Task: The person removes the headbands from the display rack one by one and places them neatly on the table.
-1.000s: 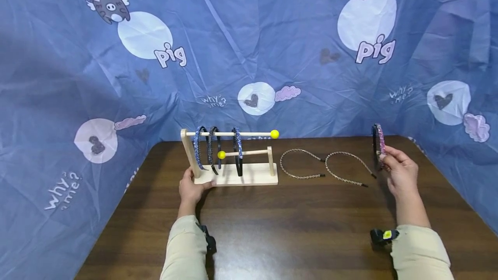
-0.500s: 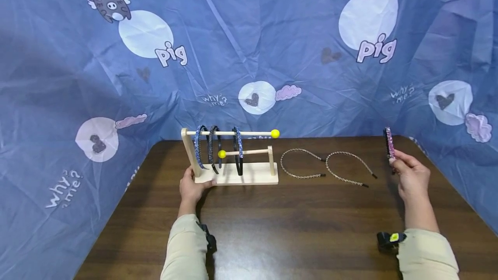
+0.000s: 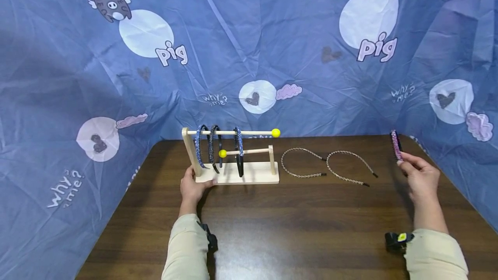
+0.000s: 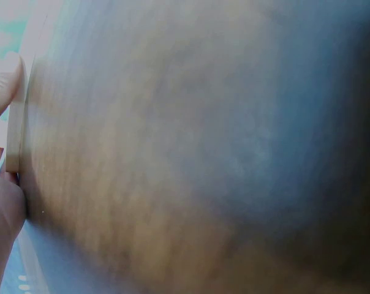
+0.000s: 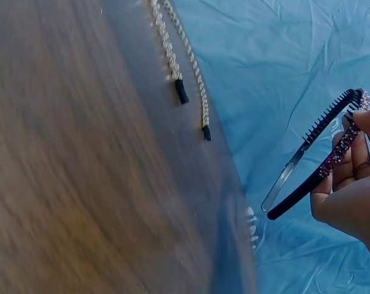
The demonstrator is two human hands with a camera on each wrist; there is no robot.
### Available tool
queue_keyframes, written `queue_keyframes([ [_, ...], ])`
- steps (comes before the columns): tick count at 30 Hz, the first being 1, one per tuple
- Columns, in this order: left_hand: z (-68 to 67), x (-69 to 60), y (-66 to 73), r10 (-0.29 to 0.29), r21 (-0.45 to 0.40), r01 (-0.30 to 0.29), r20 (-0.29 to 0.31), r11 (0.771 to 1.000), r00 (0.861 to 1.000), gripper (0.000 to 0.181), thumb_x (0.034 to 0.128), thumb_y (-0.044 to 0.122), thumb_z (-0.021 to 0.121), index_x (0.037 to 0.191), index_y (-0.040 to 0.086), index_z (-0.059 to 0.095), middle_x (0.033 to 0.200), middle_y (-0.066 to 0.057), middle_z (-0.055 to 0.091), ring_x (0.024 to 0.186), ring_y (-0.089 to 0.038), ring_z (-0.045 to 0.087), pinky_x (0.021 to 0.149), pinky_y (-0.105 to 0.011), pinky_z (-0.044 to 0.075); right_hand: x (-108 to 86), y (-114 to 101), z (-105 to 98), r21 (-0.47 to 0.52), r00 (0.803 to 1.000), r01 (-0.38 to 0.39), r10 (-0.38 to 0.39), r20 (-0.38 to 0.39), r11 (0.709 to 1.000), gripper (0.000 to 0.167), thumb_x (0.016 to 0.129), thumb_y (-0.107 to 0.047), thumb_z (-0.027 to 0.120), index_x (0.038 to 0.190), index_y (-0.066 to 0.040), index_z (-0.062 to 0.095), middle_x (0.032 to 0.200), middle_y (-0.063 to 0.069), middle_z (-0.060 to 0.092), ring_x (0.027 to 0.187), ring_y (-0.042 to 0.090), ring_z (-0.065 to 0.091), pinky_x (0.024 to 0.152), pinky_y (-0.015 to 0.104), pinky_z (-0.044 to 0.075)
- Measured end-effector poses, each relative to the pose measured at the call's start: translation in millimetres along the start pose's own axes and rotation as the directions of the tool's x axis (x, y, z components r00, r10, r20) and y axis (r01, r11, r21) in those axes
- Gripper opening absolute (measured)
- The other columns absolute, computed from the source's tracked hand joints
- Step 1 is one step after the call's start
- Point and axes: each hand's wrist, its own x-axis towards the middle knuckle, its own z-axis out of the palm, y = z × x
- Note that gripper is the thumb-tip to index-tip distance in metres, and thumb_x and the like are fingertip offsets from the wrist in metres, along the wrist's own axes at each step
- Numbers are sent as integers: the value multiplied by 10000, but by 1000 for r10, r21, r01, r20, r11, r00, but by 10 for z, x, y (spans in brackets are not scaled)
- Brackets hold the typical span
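- At the right hand (image 3: 424, 181), well apart from the left, a pink sequinned headband (image 3: 396, 145) is pinched between thumb and fingers; both ends are seen free in the right-wrist view.
- Judged risk: with only one stretch gripped, the band could be pivoted or dropped; its inner teeth could be snagged.
- At the left hand (image 3: 192, 188), the near corner of a wooden stand (image 3: 258, 178) is gripped, thumb over the base.
- Beside that hand, three glittered headbands (image 3: 239, 141) are hung; these could be slid along the rod if the base were tilted.
- Between the hands, two braided headbands (image 3: 347, 179) are laid flat; displacement is thought possible if they were brushed by a low sleeve.
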Motion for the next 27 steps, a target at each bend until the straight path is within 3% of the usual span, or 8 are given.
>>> queue_keyframes([
  [4, 2, 6, 3, -3, -10, 3, -1, 1000, 1000, 885, 587, 151, 882, 1339, 47, 427, 1274, -165, 518, 1164, -306, 432, 1005, -410, 278, 46, 45, -65, -79, 1000, -9, 9, 0, 997, 272, 773, 52, 687, 1034, -21, 709, 843, -26, 685, 714, 72, 560, 560, 115, 416],
  [7, 0, 3, 11, -8, -15, 8, 4, 1000, 1000, 884, 593, 149, 879, 1342, 43, 421, 1283, -170, 508, 1172, -316, 413, 1012, -427, 264, 50, 51, -92, -240, 1000, 23, -17, 24, 971, 272, 796, 13, 678, 1060, -43, 706, 837, -65, 673, 733, 62, 544, 571, 111, 406],
  [11, 1, -2, 15, -8, -12, 8, 6, 1000, 1000, 879, 591, 152, 878, 1336, 39, 426, 1283, -173, 507, 1164, -322, 399, 1009, -441, 254, 46, 57, -132, -459, 996, 81, -55, 69, 885, 256, 823, -72, 677, 1075, -106, 712, 820, -167, 648, 756, 34, 519, 581, 107, 384],
  [15, 8, 8, 6, -6, -7, 6, 8, 1000, 1000, 878, 588, 163, 880, 1334, 46, 432, 1277, -163, 514, 1152, -314, 398, 1005, -435, 254, -48, -124, -95, -530, 990, 112, -51, 129, 841, 201, 824, -112, 683, 1011, -162, 740, 761, -245, 618, 742, -22, 495, 567, 109, 364],
  [19, 10, 18, 9, -6, -14, 6, 3, 1000, 1000, 882, 584, 160, 883, 1336, 53, 433, 1275, -156, 518, 1160, -309, 404, 1009, -425, 259, -264, -535, 78, -641, 981, 130, -5, 193, 757, 211, 840, -99, 650, 1031, -25, 703, 725, -285, 539, 738, -60, 446, 586, 151, 353],
  [20, 8, 18, 9, -4, -13, 4, 0, 1000, 1000, 881, 584, 158, 882, 1336, 53, 434, 1274, -156, 519, 1159, -308, 407, 1008, -424, 262, -309, -621, 116, -668, 978, 141, 3, 210, 731, 224, 843, -95, 643, 1037, 7, 689, 740, -266, 539, 745, -68, 435, 593, 162, 348],
  [23, 1, 7, 19, -13, -15, 13, 2, 1000, 1000, 885, 590, 160, 879, 1342, 50, 426, 1283, -162, 510, 1162, -312, 398, 1013, -431, 256, -357, -701, 159, -742, 967, 190, 8, 255, 642, 275, 860, -93, 610, 1072, 80, 636, 856, -46, 648, 801, 8, 473, 631, 168, 346],
  [27, -15, -12, 33, -24, -20, 25, 11, 999, 1000, 887, 597, 164, 876, 1348, 46, 420, 1293, -170, 499, 1170, -316, 387, 1019, -439, 249, -328, -604, 120, -759, 955, 213, 34, 295, 616, 291, 876, -126, 598, 1074, 84, 632, 1089, 264, 596, 945, 270, 531, 665, 185, 335],
])
